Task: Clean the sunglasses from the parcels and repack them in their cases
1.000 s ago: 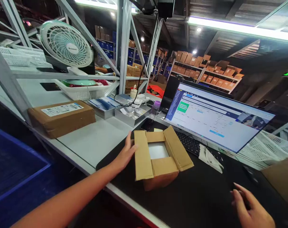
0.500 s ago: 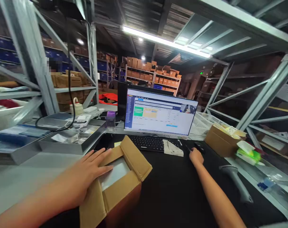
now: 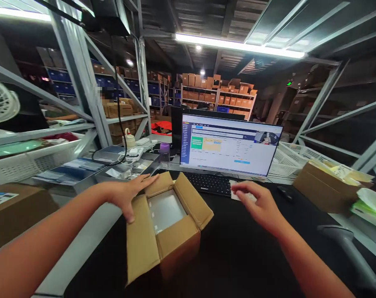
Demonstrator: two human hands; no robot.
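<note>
Here we are at the tabletop (image 3: pixel 91 236), and the box (image 3: pixel 178 238) sits right in front of us, upright on the black mat (image 3: pixel 240 252), flaps wide open. Down inside it lies a white item (image 3: pixel 169 209), flat-topped and below the rim. So how far along are we? The opening is done and the item is in the box, we can say that much; the flaps are not folded in, and we see no tape on them. Whether anything lies under the item, we cannot tell.

Our left hand (image 3: pixel 128 194) is at the box's far left corner, fingers spread and thumb well apart, the thumb on the left flap and the other fingers by the far flap; it grips nothing that we can see. Out to the right of the box, our right hand (image 3: pixel 257 200) hangs over the paper (image 3: pixel 235 193), fingers loosely bent with a gap to the thumb, nothing seen between them. Touching the paper? We cannot tell.

Beyond the box we have the keyboard (image 3: pixel 206 184), then the lit monitor (image 3: pixel 228 147); well to its right, the mouse (image 3: pixel 285 193) and the scanner (image 3: pixel 346 244).
</note>
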